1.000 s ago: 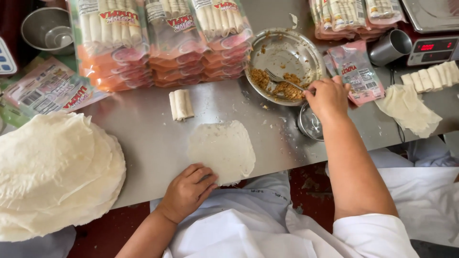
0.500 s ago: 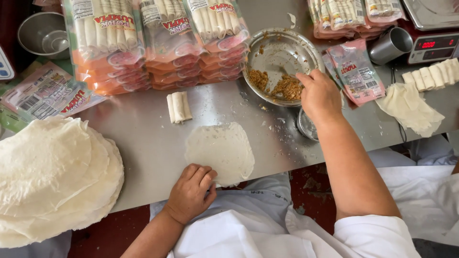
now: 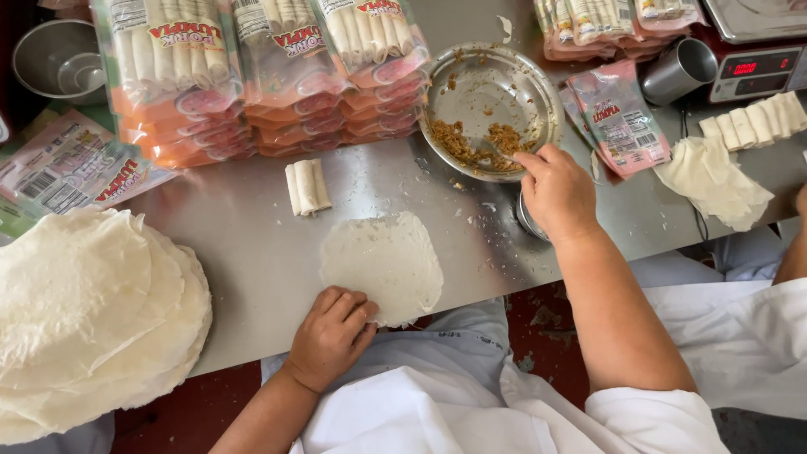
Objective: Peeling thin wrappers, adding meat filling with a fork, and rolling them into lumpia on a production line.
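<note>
A thin round white wrapper [image 3: 382, 261] lies flat on the steel table [image 3: 244, 244] in front of me. My left hand [image 3: 332, 336] presses its near edge with curled fingers. My right hand [image 3: 555, 192] reaches into a shallow metal bowl [image 3: 487, 59] and grips a spoon [image 3: 502, 154] whose tip is in the brown minced filling [image 3: 471, 143]. Two or three finished white rolls [image 3: 307, 187] lie side by side just left of the bowl.
A thick stack of round wrappers [image 3: 84, 311] sits at the left. Piled packs of rolls [image 3: 252, 76] line the back. A small metal cup [image 3: 530, 220] is under my right wrist. At the right are more rolls [image 3: 756, 122], a scale [image 3: 756, 50], a steel mug [image 3: 677, 71] and another person's sleeve [image 3: 748, 336].
My right hand has moved from the bowl's right rim down and left into the filling. My left hand stays on the wrapper's edge.
</note>
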